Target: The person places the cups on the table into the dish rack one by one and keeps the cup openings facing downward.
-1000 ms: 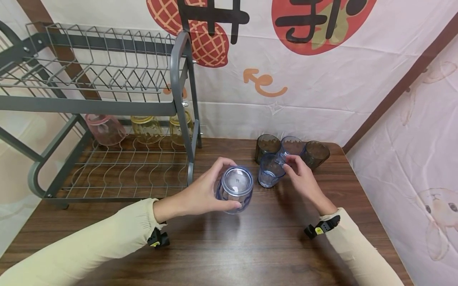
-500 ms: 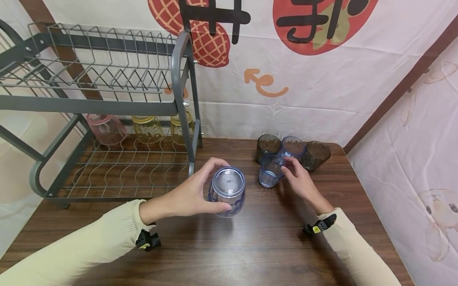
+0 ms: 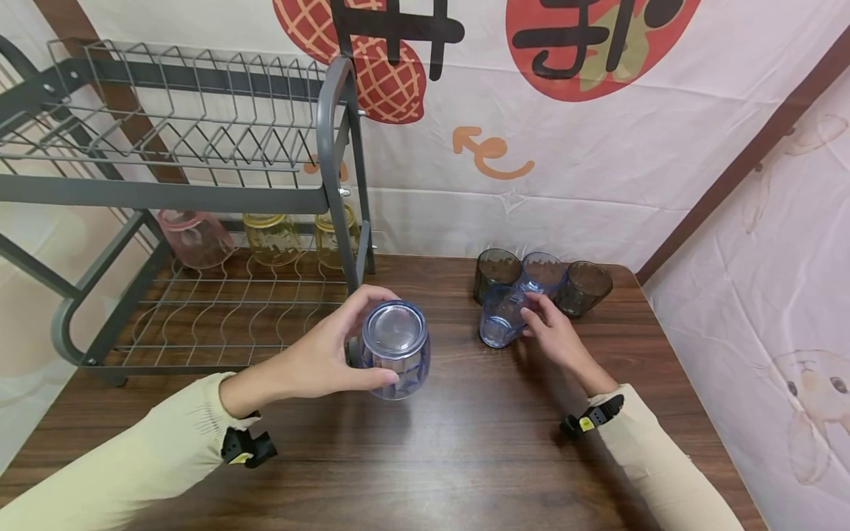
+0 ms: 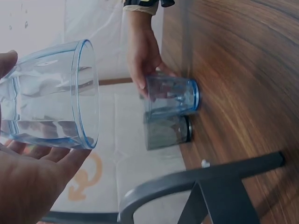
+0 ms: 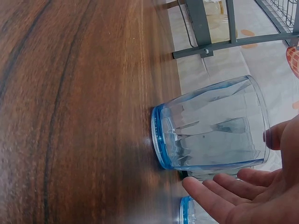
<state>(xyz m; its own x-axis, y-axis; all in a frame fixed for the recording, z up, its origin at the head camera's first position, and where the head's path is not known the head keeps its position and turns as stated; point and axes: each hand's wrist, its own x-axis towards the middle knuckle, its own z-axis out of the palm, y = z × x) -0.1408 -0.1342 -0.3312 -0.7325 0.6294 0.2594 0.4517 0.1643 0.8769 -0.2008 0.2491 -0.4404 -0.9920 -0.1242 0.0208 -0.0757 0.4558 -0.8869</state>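
In the head view my left hand [image 3: 319, 358] grips a clear blue drinking glass [image 3: 396, 346] by its sides, base up. Its rim shows in the left wrist view, above the table. My right hand [image 3: 559, 335] is at a second blue glass [image 3: 499, 321], which stands upright on the table. In the right wrist view the thumb [image 5: 276, 134] touches its rim and the fingers [image 5: 212, 191] lie along its side. Behind it stand a smoky dark glass [image 3: 490, 267], another blue glass [image 3: 546, 267] and a second smoky glass [image 3: 587, 286].
A grey two-tier dish rack [image 3: 166, 195] stands at the left. Its lower shelf holds an upside-down pink glass [image 3: 195, 240] and two yellow glasses, one yellow glass [image 3: 274, 240] more in view. The wooden table [image 3: 465, 457] runs back to a printed cloth [image 3: 598, 162].
My left hand has moved left with its upside-down glass, closer to the rack. My right hand stays at the standing blue glass, its fingers shifting slightly on the rim.
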